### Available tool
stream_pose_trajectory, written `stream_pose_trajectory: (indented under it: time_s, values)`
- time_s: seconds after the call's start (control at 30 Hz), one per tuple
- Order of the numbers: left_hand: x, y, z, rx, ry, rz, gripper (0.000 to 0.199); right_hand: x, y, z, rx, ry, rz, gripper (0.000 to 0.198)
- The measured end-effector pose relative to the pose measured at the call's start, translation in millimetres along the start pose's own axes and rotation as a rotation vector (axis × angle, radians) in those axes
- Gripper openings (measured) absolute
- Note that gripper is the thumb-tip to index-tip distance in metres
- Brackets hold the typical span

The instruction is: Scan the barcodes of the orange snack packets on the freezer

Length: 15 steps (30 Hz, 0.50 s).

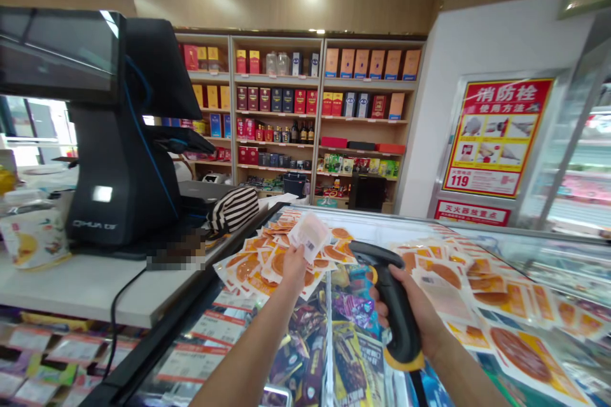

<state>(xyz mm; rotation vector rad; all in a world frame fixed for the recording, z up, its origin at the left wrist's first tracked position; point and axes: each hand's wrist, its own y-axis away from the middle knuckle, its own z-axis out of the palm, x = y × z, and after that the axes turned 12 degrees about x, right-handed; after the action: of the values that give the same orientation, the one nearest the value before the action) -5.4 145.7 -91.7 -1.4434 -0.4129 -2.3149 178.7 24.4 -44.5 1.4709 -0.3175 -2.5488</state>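
My left hand [294,267] pinches a flat, clear-and-white food packet [309,236], its barcode side turned up toward me. Beneath and around that hand lies a pile of similar packets [258,261] with round orange-brown contents, spread on the glass top of a freezer chest. My right hand [422,311] is wrapped round the handle of a black and yellow barcode scanner [396,305], whose head points left toward the held packet. To the right of the scanner, a second spread of the same packets [496,305] covers the glass.
A black point-of-sale terminal [128,172] stands on the white counter [95,289] at left, beside a striped bag [233,208] and a paper tub [35,238]. Wrapped ice creams [348,356] show through the freezer glass. Shelves [277,81] of boxes line the back wall.
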Motion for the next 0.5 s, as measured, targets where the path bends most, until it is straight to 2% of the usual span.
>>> stream_pose_trajectory:
  time_s: [0.3,0.5]
  values:
    - [12.2,9.1,5.5,-0.008,0.182,-0.043,0.018,5.2,5.3,7.1,0.012,0.059,0.027,0.029]
    - [11.2,17.7,17.3,-0.048,0.209,-0.078,0.019,-10.0,5.3,-12.4,0.052,0.038,-0.021,0.028]
